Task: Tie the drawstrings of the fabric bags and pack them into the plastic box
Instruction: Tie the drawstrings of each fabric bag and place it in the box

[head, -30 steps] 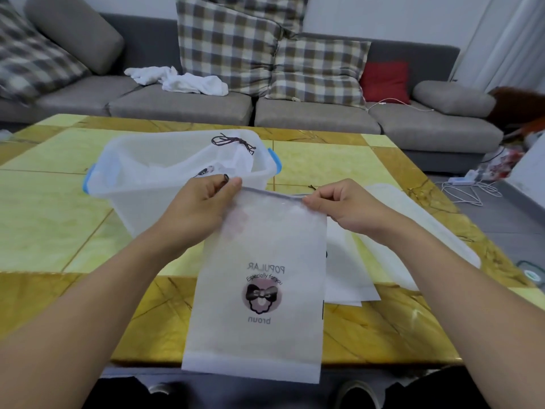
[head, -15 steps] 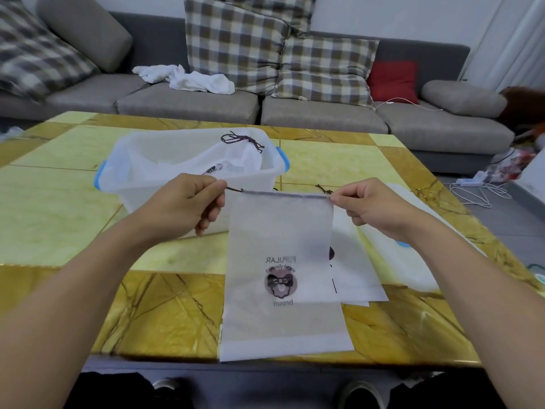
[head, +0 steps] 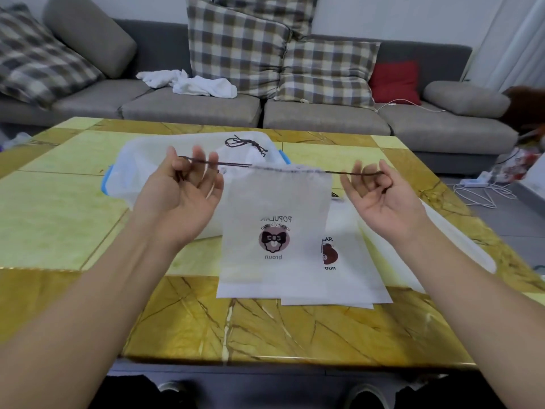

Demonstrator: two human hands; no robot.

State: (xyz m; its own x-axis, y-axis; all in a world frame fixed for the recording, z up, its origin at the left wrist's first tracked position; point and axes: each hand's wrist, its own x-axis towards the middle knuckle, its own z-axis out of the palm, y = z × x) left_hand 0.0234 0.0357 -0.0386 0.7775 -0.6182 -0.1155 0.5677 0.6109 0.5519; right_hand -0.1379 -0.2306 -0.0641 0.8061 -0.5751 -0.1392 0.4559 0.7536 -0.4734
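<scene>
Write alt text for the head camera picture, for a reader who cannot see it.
Two hands hold a white fabric bag with a bow-face print up by its dark drawstring, the left hand and right hand each pulling one end outward. Behind it, a translucent plastic box with blue handles stands on a yellow marble-patterned table.

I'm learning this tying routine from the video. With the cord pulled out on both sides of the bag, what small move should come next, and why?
Probably bring the left hand and right hand together above the bag and cross the two drawstring ends. Each hand holds one end, the cord is stretched sideways, the mouth looks partly gathered, and no knot shows yet.
</scene>
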